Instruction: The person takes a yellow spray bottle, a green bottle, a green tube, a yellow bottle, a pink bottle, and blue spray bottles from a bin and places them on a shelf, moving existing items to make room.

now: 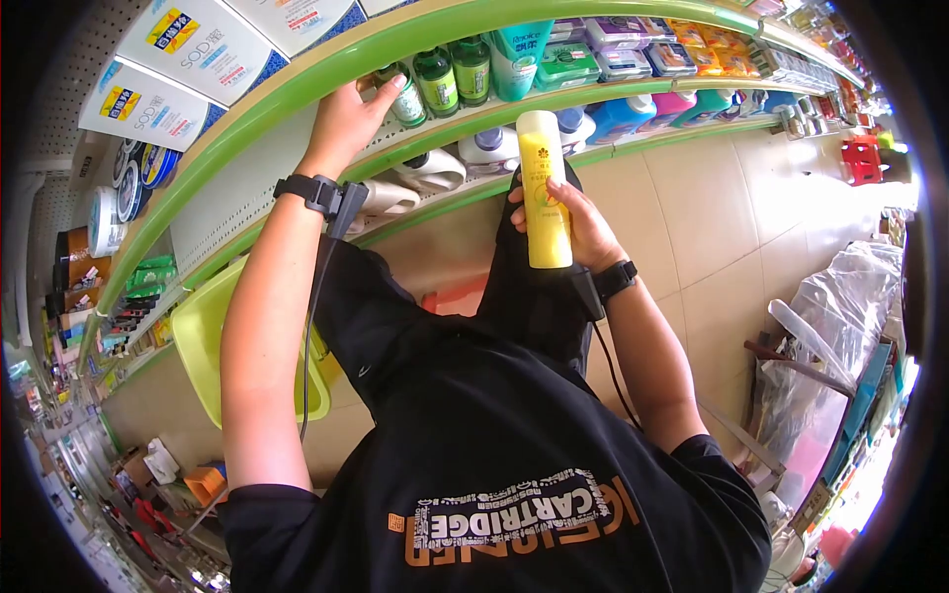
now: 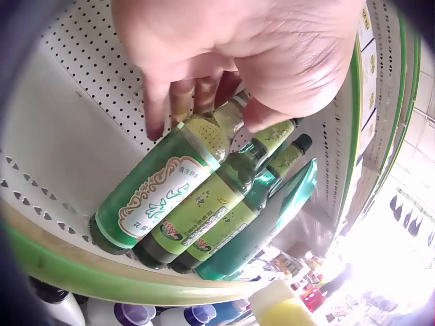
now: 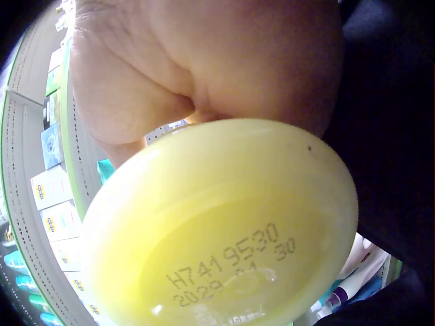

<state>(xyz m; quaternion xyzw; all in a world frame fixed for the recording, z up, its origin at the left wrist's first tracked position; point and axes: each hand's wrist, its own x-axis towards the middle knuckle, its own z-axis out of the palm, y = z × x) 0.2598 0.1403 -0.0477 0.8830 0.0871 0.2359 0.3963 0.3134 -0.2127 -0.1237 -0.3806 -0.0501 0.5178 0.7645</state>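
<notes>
My left hand (image 1: 344, 124) reaches onto the shelf and holds a green glass bottle (image 2: 163, 193) with a white label by its neck. In the left wrist view the thumb lies on one side of the neck and the fingers on the far side. This bottle leans with its base at the shelf's front edge. Beside it stand two dark green bottles (image 1: 435, 81) with lime labels. In my right hand (image 1: 590, 232) is a yellow bottle (image 1: 547, 193), held in front of my leg. Its base (image 3: 231, 224) with printed numbers fills much of the right wrist view.
A teal pouch (image 1: 518, 61) and boxed goods (image 1: 621, 64) continue along the shelf. Large jugs (image 1: 489, 148) stand on the level below. White boxes (image 1: 148, 107) sit above. A lime-green basin (image 1: 203, 341) is at my left, and plastic-wrapped goods (image 1: 830, 326) are at the right.
</notes>
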